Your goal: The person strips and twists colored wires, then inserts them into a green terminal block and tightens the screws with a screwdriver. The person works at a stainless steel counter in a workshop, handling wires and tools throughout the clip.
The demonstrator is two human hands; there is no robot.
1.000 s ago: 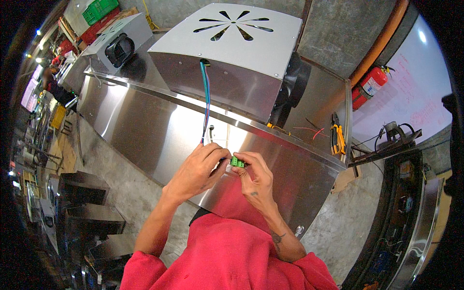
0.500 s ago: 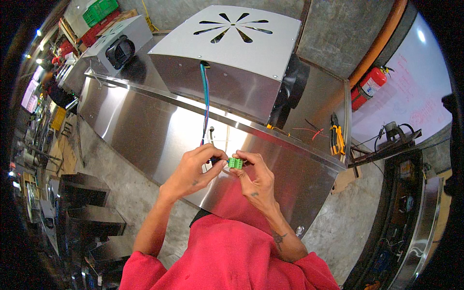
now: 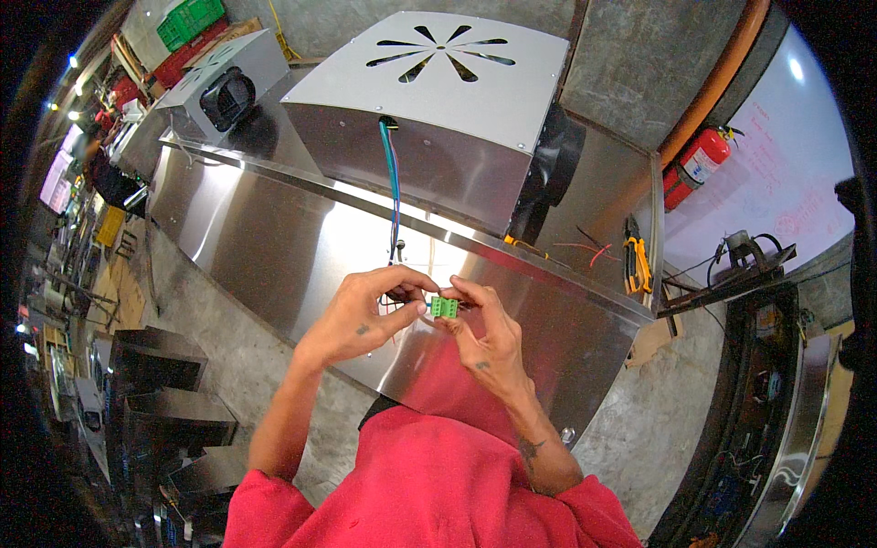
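Observation:
A small green terminal block connector (image 3: 445, 308) is pinched between the thumb and fingers of my right hand (image 3: 486, 333). Close on its left side, my left hand (image 3: 363, 315) has thumb and fingertips closed on thin wires that meet the block; the exact ends are partly hidden by the fingers. A bundle of blue-green and dark wires (image 3: 395, 183) comes out of a hole in the front of a metal box (image 3: 411, 160) and hangs down behind my left hand. The box has a light top with petal-shaped slots and a black round fitting on its right side.
Yellow-handled pliers (image 3: 637, 260) and red wire scraps (image 3: 598, 251) lie on the steel table (image 3: 265, 228) at the right. A second vented box (image 3: 233, 78) stands at the far left. A fire extinguisher (image 3: 699, 164) hangs beside a whiteboard (image 3: 776, 155). Dark metal boxes (image 3: 178, 420) stand lower left.
My left hand has shifted slightly left and its fingers have loosened a little around the wires. The hanging wire bundle has swung slightly right. The green block stays in my right hand.

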